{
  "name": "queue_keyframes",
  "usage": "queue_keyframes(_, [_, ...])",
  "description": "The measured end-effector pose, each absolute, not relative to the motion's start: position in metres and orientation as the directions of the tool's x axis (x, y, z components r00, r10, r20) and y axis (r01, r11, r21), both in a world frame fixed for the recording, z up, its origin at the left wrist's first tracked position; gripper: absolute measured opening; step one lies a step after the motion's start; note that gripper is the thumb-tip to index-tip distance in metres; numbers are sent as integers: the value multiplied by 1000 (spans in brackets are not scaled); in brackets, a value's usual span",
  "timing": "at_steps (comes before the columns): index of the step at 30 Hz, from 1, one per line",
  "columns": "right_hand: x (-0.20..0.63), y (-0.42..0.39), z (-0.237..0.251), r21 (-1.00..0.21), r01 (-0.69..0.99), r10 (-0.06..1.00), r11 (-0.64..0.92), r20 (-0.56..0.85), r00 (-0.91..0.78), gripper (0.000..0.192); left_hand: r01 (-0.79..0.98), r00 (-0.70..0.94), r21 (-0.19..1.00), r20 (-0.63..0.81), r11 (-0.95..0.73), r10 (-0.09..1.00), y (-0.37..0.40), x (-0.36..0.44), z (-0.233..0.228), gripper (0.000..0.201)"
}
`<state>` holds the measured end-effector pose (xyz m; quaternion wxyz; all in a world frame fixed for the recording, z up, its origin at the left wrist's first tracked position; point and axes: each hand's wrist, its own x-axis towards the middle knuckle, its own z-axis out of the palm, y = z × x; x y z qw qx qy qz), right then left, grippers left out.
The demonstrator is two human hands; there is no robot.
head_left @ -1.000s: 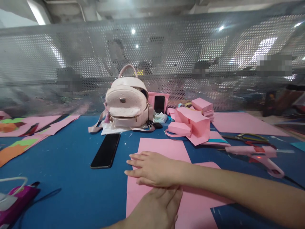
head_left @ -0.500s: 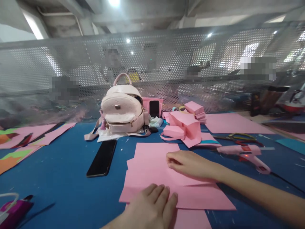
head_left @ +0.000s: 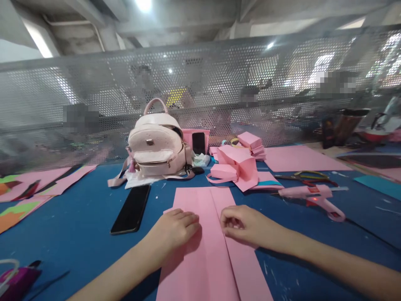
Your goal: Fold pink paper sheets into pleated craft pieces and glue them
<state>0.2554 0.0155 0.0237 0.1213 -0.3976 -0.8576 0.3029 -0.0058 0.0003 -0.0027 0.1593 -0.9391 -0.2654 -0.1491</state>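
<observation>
A long pink paper sheet (head_left: 200, 276) lies on the blue table in front of me, with a creased strip along its right side. Its near end runs out of the picture. My left hand (head_left: 180, 228) rests palm down on the sheet's left side, fingers stretched out and slightly bent. At the strip's edge on the right, my right hand (head_left: 242, 223) is closed, thumb and curled fingers touching the pink paper. The exact grip of its fingertips is partly hidden. Other pink paper seems to lie under the hands.
A pink glue gun (head_left: 316, 196) with a lit red light lies right, near pliers (head_left: 308, 177). Folded pink paper pieces (head_left: 241, 165) and a backpack (head_left: 155, 144) stand behind. A black phone (head_left: 130, 209) lies left. A perforated metal screen (head_left: 103, 79) crosses the back.
The wide pink sheet lying crosswise now appears lengthwise, with a creased strip at right. My left hand has moved up and left; my right hand stays curled, slightly lower.
</observation>
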Motion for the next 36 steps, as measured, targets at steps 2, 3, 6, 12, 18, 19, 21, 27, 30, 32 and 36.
queue_keyframes(2, [255, 8, 19, -641, 498, 703, 584, 93, -705, 9, 544, 820, -177, 320, -820, 475, -5, -4, 0, 18])
queue_keyframes(3, [255, 4, 18, -646, 443, 662, 622, 132, -737, 13, 552, 816, -138, 293, -822, 499, -8, -2, 2, 23])
queue_keyframes(6, [256, -6, 11, -632, 329, 545, 702, 178, -819, 16, 592, 789, -22, 223, -806, 573, -15, 4, 6, 42])
queue_keyframes(12, [259, -9, -4, -610, 314, 506, 727, 167, -846, 19, 638, 742, 163, 132, -752, 658, -17, 8, -3, 43])
queue_keyframes(18, [260, -7, -9, -540, 322, 480, 777, 179, -859, 23, 654, 714, 295, 63, -697, 697, -13, 5, -9, 56])
queue_keyframes(19, [259, -6, -9, -529, 327, 479, 783, 178, -859, 23, 651, 720, 300, 50, -698, 692, -13, 5, -9, 58])
queue_keyframes(21, [259, -5, -9, -515, 327, 468, 793, 170, -867, 23, 643, 733, 296, 25, -706, 679, -12, 5, -9, 62])
queue_keyframes(27, [261, -2, -5, -463, 313, 414, 829, 133, -900, 24, 639, 752, 248, -1, -728, 659, -11, 5, -11, 59])
queue_keyframes(30, [262, -2, -2, -397, 294, 373, 869, 136, -918, 28, 638, 754, 241, 2, -732, 657, -10, 5, -12, 61])
queue_keyframes(32, [261, -3, 1, -360, 281, 342, 889, 118, -932, 30, 634, 756, 238, 6, -736, 654, -10, 5, -12, 63])
queue_keyframes(36, [261, -5, 6, -335, 255, 305, 907, 108, -946, 31, 614, 771, 246, 17, -751, 636, -11, 5, -11, 64])
